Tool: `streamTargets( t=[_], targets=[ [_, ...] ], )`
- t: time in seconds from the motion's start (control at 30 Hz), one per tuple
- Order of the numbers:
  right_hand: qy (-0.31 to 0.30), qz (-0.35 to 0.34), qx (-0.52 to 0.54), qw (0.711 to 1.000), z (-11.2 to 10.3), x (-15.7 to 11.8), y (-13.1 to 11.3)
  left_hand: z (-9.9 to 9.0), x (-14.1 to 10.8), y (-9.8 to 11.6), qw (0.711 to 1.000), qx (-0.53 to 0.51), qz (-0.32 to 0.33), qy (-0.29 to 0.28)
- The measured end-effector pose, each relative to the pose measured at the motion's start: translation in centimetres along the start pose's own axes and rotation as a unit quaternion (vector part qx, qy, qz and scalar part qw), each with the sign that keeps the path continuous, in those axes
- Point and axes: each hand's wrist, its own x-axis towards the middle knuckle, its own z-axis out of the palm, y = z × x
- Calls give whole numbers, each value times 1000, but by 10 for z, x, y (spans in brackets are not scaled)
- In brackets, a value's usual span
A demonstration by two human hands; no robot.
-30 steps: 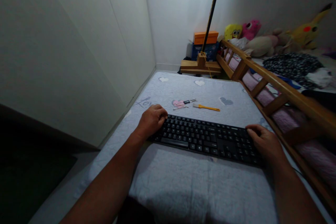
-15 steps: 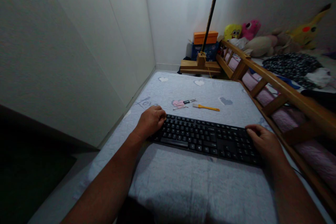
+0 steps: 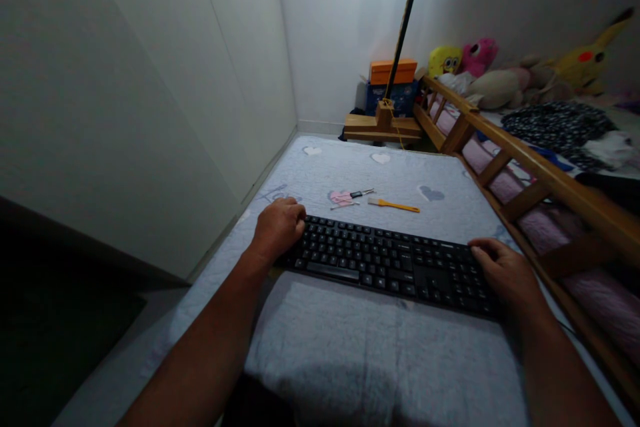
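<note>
A black full-size keyboard (image 3: 380,260) lies across the bed, keys facing up. My left hand (image 3: 280,227) is closed over its left end, fingers curled down at the edge; what they hold, if anything, is hidden. A small yellowish bit (image 3: 274,272) shows under that wrist, too dim to name. At the opposite end my right hand (image 3: 503,270) grips the keyboard's right edge, thumb by the number keys. Beyond the keyboard lie a yellow-handled brush (image 3: 395,205), tweezers with a dark middle (image 3: 361,193) and a thin white stick (image 3: 345,205).
A light quilted bedcover (image 3: 340,333) lies under everything. White wardrobe doors (image 3: 200,80) rise on the left. A wooden bed rail (image 3: 540,153) runs along the right, with plush toys (image 3: 445,61) behind it. A stand with a wooden base (image 3: 383,123) and boxes (image 3: 393,71) are at the far end.
My left hand has slid a little to the left over the keyboard's end, uncovering more keys. My right hand and the keyboard stay nearly where they were.
</note>
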Motion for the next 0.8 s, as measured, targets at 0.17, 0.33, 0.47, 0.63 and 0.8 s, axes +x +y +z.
streamTargets(
  t=[0.17,0.33,0.47,0.63,0.8],
  targets=[
    [-12,8,2,1000,0,-1,-1,3,0,5,996,-80,44,21],
    [-6,6,-2,1000,-1,-2,-3,6,-1,10,987,-129,97,17],
    [5,-17,-2,1000,0,-1,-1,9,0,10,984,-140,108,1],
    [3,-15,-5,1000,0,-1,-1,9,-1,12,980,-162,120,2],
    [-4,-7,1,1000,-1,-2,-5,10,-1,13,976,-172,130,-9]
  ],
)
